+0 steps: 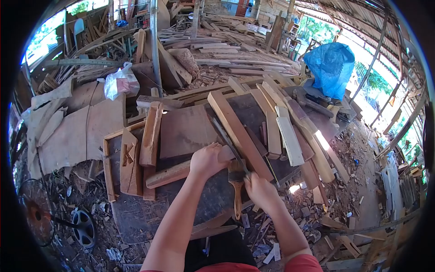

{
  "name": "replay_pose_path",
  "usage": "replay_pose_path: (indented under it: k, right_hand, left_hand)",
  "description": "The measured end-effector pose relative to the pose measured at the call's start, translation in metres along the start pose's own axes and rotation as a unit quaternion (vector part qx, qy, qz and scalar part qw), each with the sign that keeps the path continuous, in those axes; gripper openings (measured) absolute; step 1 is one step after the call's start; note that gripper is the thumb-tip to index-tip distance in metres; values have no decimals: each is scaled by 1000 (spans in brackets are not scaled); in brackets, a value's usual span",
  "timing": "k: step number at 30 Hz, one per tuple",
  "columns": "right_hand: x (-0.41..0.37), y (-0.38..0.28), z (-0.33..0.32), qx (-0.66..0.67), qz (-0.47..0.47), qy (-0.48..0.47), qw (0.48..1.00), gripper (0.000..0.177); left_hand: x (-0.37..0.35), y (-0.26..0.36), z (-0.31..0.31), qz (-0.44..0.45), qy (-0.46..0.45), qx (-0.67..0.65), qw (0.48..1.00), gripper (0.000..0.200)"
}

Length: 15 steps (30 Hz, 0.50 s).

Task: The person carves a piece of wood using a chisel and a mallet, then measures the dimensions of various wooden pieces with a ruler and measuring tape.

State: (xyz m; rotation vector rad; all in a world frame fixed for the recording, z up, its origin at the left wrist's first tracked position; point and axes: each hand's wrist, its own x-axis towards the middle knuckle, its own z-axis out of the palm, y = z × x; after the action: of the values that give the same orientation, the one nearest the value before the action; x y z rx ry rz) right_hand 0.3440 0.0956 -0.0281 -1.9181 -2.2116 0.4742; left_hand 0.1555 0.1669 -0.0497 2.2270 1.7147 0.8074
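Note:
My left hand (207, 159) is closed round a wooden bar (170, 175) that lies slantwise on the dark workbench (149, 220), its end showing past my fingers. My right hand (261, 190) is closed on the near end of a long, thin dark tool (229, 141), which reaches away from me across the bench. Exactly what kind of tool it is, I cannot tell. Between my hands lies a brush (238, 190) with a wooden handle pointing toward me. A thick reddish beam (238, 131) rests just right of the tool.
Left on the bench are a block with a carved K (130, 161) and a grooved wooden piece (151, 136). Planks (290, 136) are stacked at the right. A blue plastic sheet (333, 68), a white bag (120, 83) and a metal pole (155, 50) stand farther back.

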Motion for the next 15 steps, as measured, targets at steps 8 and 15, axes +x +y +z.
replay_pose_path:
  k: [8,15]
  right_hand:
    - [-79,29,-9,-20,52,-53,997,28]
    - [2,-6,-11,19,21,-17,999,32]
  left_hand:
    - [0,-2,3,11,14,1,1000,57]
    - [0,-1,2,7,3,9,1000,61]
